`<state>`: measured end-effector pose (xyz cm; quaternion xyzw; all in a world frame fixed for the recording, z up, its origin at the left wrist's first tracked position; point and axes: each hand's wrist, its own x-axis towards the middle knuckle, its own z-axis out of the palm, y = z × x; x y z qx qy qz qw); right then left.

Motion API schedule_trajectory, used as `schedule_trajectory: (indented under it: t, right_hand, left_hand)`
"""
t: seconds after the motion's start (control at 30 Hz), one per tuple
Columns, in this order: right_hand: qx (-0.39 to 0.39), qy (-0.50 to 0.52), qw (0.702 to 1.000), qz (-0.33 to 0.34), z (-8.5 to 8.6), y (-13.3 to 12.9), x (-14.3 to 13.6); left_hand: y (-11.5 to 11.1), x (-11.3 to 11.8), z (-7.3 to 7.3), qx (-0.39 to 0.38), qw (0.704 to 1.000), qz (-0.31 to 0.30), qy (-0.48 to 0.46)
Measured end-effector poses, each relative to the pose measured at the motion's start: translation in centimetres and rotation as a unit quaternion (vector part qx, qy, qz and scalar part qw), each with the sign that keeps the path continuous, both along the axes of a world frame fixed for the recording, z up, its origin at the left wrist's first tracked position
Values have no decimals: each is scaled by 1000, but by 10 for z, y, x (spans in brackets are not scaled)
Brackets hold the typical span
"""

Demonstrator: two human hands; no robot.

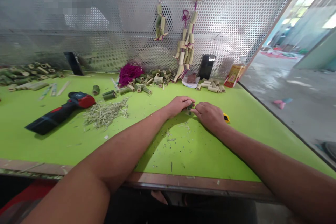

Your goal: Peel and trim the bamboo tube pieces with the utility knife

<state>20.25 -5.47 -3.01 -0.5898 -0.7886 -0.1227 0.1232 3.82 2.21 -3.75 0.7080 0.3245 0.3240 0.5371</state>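
Observation:
Over the green tabletop, my left hand [181, 106] is closed around a short green bamboo piece [189, 109], mostly covered by the fingers. My right hand [210, 114] is closed close beside it, its fingertips near the bamboo's right side. From behind the right hand pokes the yellow and black end of what looks like a utility knife [226, 117]; its blade is hidden. Small shavings [172, 139] are scattered on the table just below the hands.
A cordless drill [63, 110] lies left, beside a heap of bamboo shavings [106, 113]. Along the back are cut bamboo pieces [157, 77], purple string [130, 74], a phone [207, 66] and a bottle [235, 73]. Strung bamboo [187, 43] hangs on the perforated metal panel [118, 17].

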Motion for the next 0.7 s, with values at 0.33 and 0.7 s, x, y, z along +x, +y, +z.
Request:
schedule_trajectory:
  t: [0.33,0.7]
  right_hand:
    - [-26,-18,999,12,-1,5,2]
    - [-54,-55,994,80,-1,0,-3]
  left_hand:
    - [2,0,-2,17,1000,-7,11]
    - [2,1,-6,6,999,46,12]
